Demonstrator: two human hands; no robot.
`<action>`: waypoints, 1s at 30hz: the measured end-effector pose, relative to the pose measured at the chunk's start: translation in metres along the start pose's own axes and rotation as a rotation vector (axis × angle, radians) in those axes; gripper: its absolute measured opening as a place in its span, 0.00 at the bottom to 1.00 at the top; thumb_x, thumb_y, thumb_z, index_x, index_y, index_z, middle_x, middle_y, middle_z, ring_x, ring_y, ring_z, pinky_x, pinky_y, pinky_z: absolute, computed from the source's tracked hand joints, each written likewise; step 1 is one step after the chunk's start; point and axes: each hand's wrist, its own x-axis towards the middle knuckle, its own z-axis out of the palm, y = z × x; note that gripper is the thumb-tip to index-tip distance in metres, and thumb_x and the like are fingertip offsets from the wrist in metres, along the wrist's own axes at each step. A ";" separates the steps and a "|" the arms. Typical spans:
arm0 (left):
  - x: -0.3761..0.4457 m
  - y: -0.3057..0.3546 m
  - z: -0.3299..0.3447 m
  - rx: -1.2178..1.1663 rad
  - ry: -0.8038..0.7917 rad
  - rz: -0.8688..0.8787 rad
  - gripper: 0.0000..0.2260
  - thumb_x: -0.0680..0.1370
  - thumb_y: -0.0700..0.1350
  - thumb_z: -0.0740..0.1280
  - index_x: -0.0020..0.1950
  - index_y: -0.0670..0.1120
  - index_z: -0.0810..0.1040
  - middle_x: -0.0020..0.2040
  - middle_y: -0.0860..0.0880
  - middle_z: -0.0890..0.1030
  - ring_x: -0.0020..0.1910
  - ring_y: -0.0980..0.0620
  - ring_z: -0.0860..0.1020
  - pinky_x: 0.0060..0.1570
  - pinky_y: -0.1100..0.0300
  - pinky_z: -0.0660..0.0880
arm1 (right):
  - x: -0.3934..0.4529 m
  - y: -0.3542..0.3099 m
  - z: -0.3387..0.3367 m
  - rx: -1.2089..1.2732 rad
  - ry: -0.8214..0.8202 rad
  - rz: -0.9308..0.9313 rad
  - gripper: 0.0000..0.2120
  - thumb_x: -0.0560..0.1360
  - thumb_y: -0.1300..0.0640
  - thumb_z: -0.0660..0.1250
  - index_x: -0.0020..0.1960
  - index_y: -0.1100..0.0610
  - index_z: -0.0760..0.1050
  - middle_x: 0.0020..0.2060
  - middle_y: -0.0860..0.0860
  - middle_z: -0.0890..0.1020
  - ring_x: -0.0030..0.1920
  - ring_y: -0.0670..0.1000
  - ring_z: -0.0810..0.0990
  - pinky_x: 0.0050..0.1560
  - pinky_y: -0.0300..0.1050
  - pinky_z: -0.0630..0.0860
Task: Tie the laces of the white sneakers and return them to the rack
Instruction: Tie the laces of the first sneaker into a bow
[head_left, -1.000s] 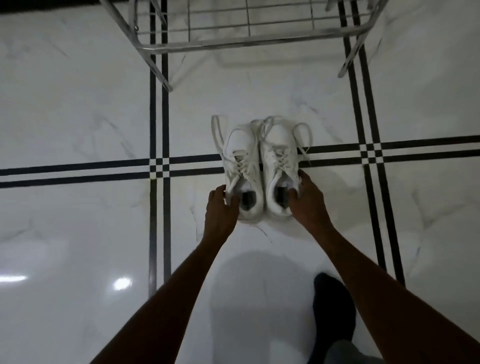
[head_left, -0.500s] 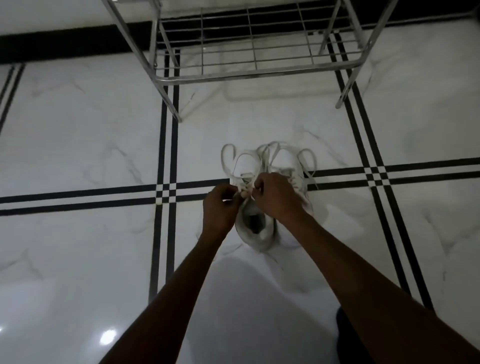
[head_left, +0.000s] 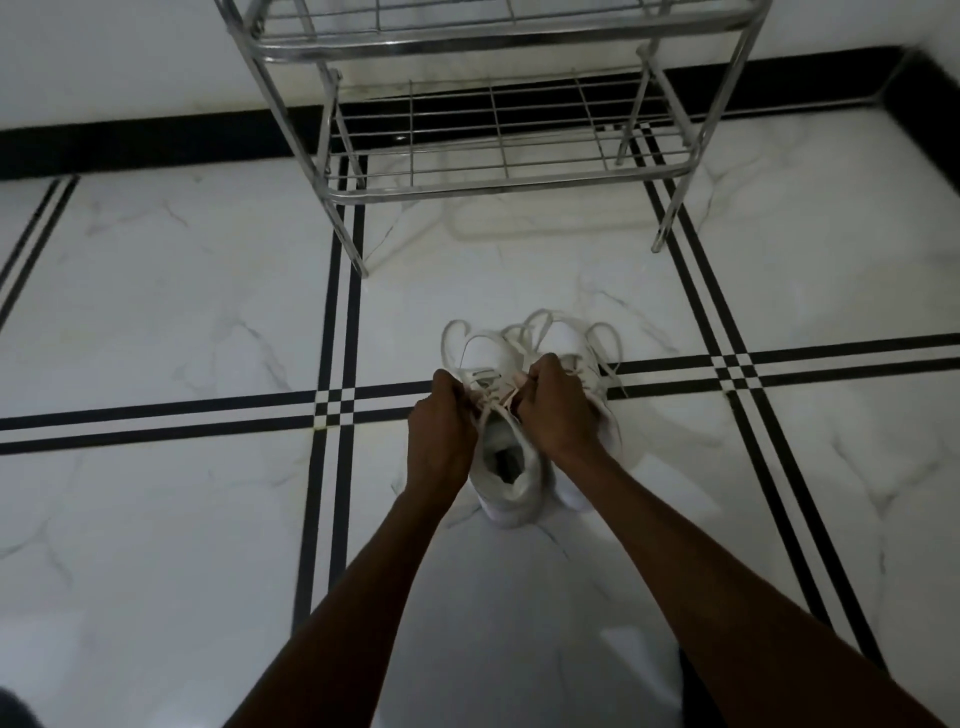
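Two white sneakers stand side by side on the marble floor, toes pointing away from me. The left sneaker (head_left: 506, 467) shows its open heel collar toward me. The right sneaker (head_left: 566, 338) is mostly hidden behind my right hand. My left hand (head_left: 441, 431) and my right hand (head_left: 558, 410) are both closed on the laces (head_left: 501, 402) over the left sneaker's tongue. Loose lace loops (head_left: 452, 332) lie around both toes. The metal rack (head_left: 467, 189) stands beyond the shoes, its lower wire shelf bare.
White marble floor (head_left: 182, 312) with black double stripes crossing near the shoes. A black skirting (head_left: 156, 140) runs along the wall behind the rack. The rack's front legs stand on the floor left and right of the shoes' line. Dark clothing shows at the bottom edge.
My hands moved from the sneakers' heels up to the left sneaker's laces and took hold of them. The view tilted up, showing more of the rack.
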 end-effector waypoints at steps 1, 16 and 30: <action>0.000 -0.001 0.000 -0.022 -0.005 -0.007 0.04 0.80 0.36 0.64 0.49 0.42 0.70 0.40 0.44 0.80 0.35 0.48 0.75 0.31 0.59 0.64 | 0.001 0.002 0.000 0.026 -0.009 0.004 0.08 0.80 0.56 0.62 0.50 0.61 0.71 0.47 0.61 0.83 0.48 0.60 0.82 0.42 0.51 0.77; 0.027 0.024 -0.051 -0.489 -0.105 0.099 0.14 0.84 0.49 0.63 0.52 0.40 0.82 0.50 0.47 0.87 0.48 0.51 0.84 0.42 0.60 0.81 | 0.007 -0.037 -0.028 0.139 -0.662 -0.226 0.11 0.80 0.52 0.64 0.51 0.57 0.83 0.44 0.54 0.87 0.45 0.51 0.85 0.43 0.38 0.78; 0.008 0.015 -0.023 -0.552 -0.188 -0.156 0.15 0.84 0.51 0.62 0.60 0.41 0.78 0.55 0.45 0.85 0.56 0.49 0.83 0.55 0.54 0.79 | 0.015 -0.018 -0.033 0.099 0.002 -0.384 0.03 0.69 0.58 0.78 0.42 0.57 0.86 0.37 0.50 0.88 0.37 0.45 0.85 0.44 0.45 0.83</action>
